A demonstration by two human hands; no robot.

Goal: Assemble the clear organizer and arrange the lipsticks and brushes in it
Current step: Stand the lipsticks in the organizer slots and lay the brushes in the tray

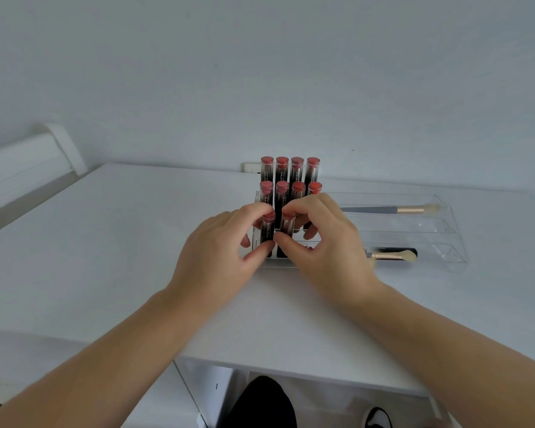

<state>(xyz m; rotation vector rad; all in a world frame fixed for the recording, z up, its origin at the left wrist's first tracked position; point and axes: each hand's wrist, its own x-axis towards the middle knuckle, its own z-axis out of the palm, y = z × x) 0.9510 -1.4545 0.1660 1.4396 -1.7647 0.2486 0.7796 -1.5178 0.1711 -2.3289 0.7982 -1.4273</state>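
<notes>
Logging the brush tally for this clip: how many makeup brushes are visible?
2: one brush lies in the clear organizer's back tray, another brush in its front tray. The hands may hide more.

A home: white desk point(136, 242), bed frame point(28, 162).

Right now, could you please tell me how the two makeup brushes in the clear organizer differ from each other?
The upper brush lies in the far tray of the clear organizer; the lower brush lies in the near tray. The upper brush has a grey handle in full view; the lower brush looks dark, and the right hand hides its handle end. Both lie flat, with gold ferrules and pale bristles pointing right.
</notes>
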